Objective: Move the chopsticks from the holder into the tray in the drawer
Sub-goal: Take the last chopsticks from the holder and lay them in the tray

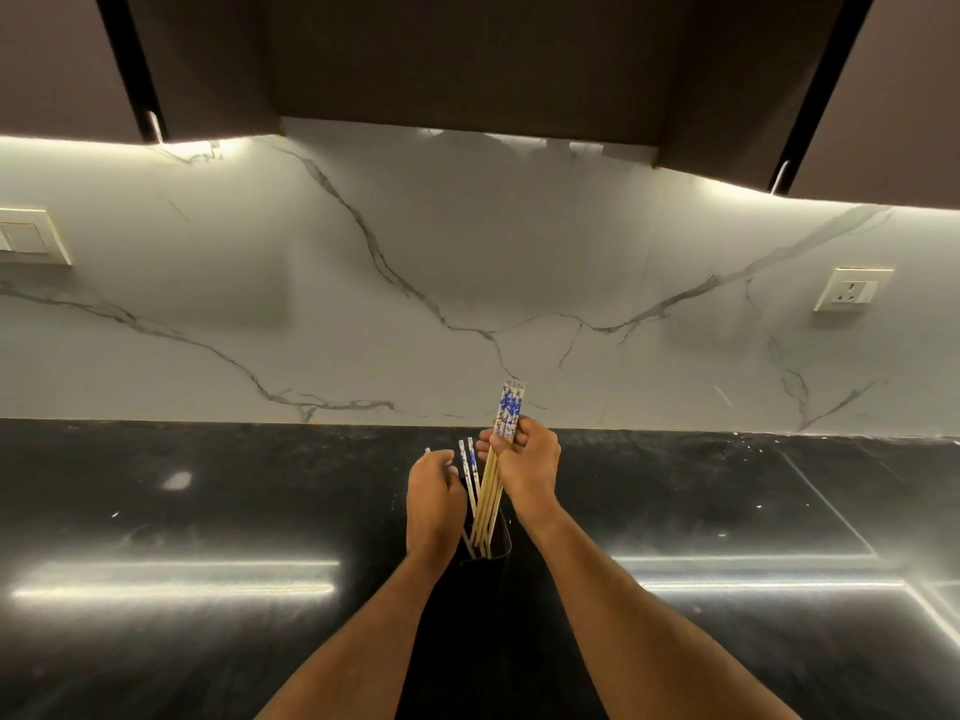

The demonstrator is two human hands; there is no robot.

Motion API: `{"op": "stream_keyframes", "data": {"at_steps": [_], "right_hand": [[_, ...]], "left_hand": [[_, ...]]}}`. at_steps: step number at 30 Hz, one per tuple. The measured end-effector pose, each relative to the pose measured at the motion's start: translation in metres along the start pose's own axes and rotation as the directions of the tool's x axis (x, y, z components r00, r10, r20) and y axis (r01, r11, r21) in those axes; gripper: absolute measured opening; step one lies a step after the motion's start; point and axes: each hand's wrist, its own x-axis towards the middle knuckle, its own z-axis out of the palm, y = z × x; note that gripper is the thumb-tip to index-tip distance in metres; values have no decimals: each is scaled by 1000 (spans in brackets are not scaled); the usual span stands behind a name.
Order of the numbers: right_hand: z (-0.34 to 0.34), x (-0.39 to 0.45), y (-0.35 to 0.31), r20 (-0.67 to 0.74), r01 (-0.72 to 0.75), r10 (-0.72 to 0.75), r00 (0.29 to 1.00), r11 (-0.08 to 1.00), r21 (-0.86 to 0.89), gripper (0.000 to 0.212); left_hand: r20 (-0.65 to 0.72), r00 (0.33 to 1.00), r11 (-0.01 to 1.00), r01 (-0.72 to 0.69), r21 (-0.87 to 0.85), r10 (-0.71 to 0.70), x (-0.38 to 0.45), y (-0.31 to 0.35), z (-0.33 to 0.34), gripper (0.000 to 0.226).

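Observation:
A black holder (pixel 501 543) stands on the black countertop, mostly hidden between my forearms. My right hand (pixel 527 462) is shut on a bundle of wooden chopsticks (pixel 491 498) with blue-and-white tops, whose tips still reach into the holder. To their left, two more chopsticks (pixel 470 472) stand in the holder. My left hand (pixel 434 498) is curled beside them, and one chopstick tip (pixel 427 450) pokes out above its fingers. Whether it grips that chopstick is unclear. No drawer or tray is visible.
The glossy black countertop (pixel 208 511) runs left and right, backed by a white marble wall (pixel 467 283). Dark upper cabinets (pixel 467 59) hang overhead. A switch plate (pixel 31 236) sits on the wall at left, a socket (pixel 852 289) at right.

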Motion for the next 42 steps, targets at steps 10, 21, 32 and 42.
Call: {"op": "stream_keyframes", "data": {"at_steps": [10, 21, 32, 42], "right_hand": [[-39, -25, -57, 54, 87, -95, 994, 987, 132, 20], [-89, -118, -102, 249, 145, -188, 950, 972, 183, 87], [-107, -173, -137, 285, 268, -289, 914, 957, 111, 71], [-124, -241, -152, 253, 327, -328, 910, 944, 49, 79]], "left_hand": [[401, 915, 922, 131, -365, 29, -38, 81, -21, 20], [534, 845, 943, 155, -295, 28, -125, 116, -102, 18], [629, 776, 932, 200, -301, 36, -165, 118, -156, 21], [724, 685, 910, 247, -333, 79, -217, 128, -195, 22]]}}
